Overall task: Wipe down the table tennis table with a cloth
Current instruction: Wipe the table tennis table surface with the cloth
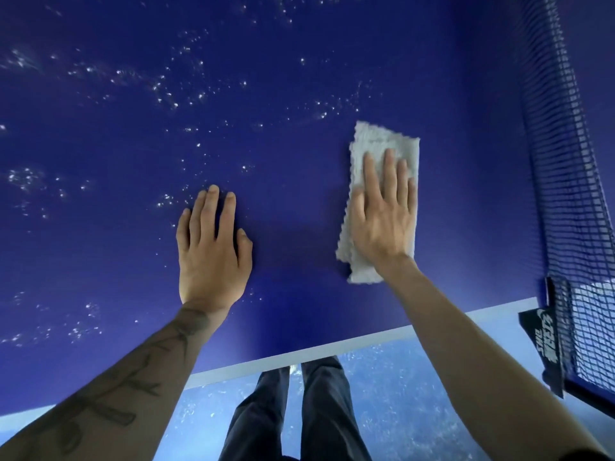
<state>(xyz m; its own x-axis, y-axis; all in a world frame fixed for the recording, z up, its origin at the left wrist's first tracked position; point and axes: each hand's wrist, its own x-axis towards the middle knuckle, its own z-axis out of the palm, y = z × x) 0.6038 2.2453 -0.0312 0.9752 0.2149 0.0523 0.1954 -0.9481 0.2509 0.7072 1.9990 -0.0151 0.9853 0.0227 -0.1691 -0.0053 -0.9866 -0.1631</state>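
1. The cloth (382, 168) is pale grey, nubbly and folded into a long strip, lying on the blue table (299, 78) near the net (565, 194).
2. Its long axis runs away from the person.
3. The right hand (382, 214) presses it with flat fingers.
4. The left hand (211, 251) rests released, flat on the table.

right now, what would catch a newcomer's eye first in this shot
The pale cloth, pressed flat under the right hand, stands out against the deep blue table right of centre, near the net at the right edge. White specks dot the tabletop to the left and far side, around the left hand, which lies flat on the surface.
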